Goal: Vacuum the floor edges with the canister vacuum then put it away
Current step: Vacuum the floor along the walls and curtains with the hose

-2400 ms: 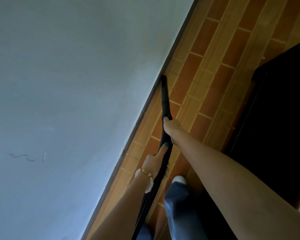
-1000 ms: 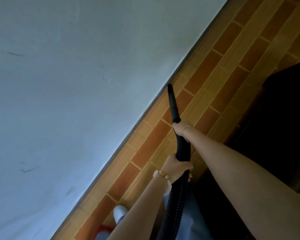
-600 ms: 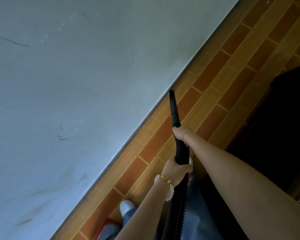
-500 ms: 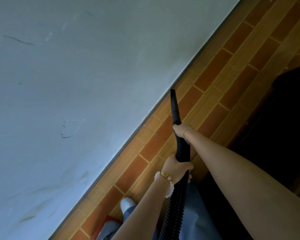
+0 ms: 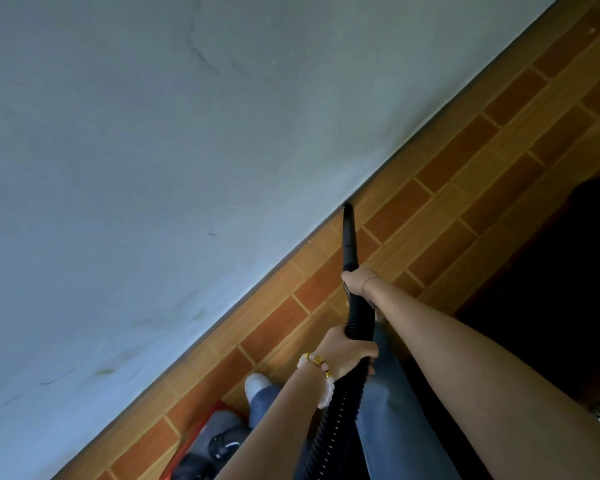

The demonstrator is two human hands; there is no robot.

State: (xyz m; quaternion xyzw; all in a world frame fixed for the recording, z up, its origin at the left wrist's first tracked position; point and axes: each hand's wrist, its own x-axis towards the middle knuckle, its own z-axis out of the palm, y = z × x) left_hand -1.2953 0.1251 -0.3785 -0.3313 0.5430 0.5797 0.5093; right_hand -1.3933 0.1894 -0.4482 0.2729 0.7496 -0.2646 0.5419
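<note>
Vacuum nozzle (image 5: 349, 237) reaches ahead to the floor (image 5: 465, 202) edge; our right hand (image 5: 358, 283) grips it, left hand (image 5: 347, 355) the hose (image 5: 336, 427).

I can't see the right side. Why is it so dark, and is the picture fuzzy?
Head view: the dark shape at right lies in deep shadow, no detail; the wall is softly lit, no glare; the nozzle looks sharp; the wide lens stretches the near right arm.
</note>
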